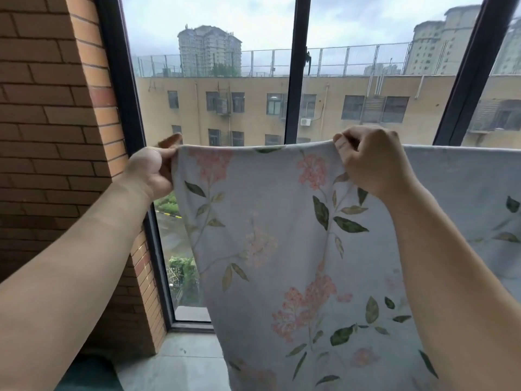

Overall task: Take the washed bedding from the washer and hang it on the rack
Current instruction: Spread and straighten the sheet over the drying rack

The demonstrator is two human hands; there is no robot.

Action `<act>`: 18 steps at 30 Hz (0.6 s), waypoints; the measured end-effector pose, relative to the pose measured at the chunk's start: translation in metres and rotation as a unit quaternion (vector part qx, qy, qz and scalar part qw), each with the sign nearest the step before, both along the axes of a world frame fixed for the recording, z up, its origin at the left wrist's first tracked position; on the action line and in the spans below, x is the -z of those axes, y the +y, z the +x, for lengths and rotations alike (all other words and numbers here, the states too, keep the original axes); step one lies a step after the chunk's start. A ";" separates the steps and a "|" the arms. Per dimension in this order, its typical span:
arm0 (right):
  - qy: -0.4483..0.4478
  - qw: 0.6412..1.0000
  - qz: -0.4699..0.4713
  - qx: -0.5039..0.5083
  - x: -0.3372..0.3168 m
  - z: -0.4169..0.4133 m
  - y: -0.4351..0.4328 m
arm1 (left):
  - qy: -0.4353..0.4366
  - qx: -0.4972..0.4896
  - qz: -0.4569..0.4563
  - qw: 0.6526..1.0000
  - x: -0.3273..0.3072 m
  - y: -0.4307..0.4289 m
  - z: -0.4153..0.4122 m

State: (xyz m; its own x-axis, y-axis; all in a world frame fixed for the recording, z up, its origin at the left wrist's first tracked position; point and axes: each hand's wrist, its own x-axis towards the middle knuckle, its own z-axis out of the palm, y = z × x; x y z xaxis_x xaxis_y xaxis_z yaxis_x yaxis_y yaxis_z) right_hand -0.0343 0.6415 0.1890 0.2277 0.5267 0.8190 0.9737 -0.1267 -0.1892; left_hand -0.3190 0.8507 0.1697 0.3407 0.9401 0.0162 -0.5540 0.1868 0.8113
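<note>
A pale blue bedding sheet [267,235] printed with pink flowers and green leaves hangs in front of me, its top edge running level across the view and on to the right. The rack is hidden under that fold. My left hand [153,167] pinches the sheet's upper left corner between thumb and fingers. My right hand [372,162] grips the top edge further right, fingers curled over the fold. The cloth falls straight down below both hands to the bottom of the view.
A tall window with dark frames [296,80] stands just behind the sheet, with buildings outside. A brick wall [50,136] fills the left side. A grey sill [186,359] runs along the window's foot at lower left.
</note>
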 end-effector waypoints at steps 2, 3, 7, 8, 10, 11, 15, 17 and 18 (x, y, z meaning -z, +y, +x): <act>0.009 1.000 0.003 -0.005 0.000 -0.002 0.001 | -0.014 0.000 0.033 0.999 -0.003 0.005 0.001; 0.016 1.000 0.007 -0.004 0.000 -0.003 0.001 | -0.003 0.011 0.064 0.998 -0.003 0.004 0.001; 0.025 0.999 0.032 0.004 -0.002 -0.006 0.005 | 0.253 -0.092 0.286 0.920 -0.002 0.013 -0.002; 0.023 0.999 0.037 0.007 -0.004 -0.007 0.005 | 0.318 -0.149 0.340 0.872 -0.004 0.015 -0.005; 0.020 0.999 0.040 0.015 -0.006 -0.010 0.007 | 0.371 -0.211 0.399 0.812 -0.009 0.016 -0.010; 0.019 0.999 0.041 0.019 -0.008 -0.012 0.009 | 0.384 -0.229 0.415 0.792 -0.013 0.019 -0.014; 0.019 0.998 0.052 0.015 -0.015 -0.023 0.018 | 0.415 -0.309 0.469 0.716 -0.026 0.028 -0.025; 0.012 0.998 0.059 0.009 -0.019 -0.032 0.024 | 0.410 -0.340 0.484 0.694 -0.033 0.034 -0.031; 0.007 0.998 0.063 0.009 -0.021 -0.035 0.027 | 0.408 -0.357 0.484 0.687 -0.036 0.037 -0.033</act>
State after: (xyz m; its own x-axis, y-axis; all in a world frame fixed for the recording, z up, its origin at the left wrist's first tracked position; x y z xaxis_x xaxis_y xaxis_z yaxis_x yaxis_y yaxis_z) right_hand -0.0696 0.6682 0.2103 0.2477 0.4153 0.8753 0.9687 -0.1176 -0.2184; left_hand -0.3520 0.8878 0.2057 0.0650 0.5552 0.8292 0.4898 -0.7417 0.4582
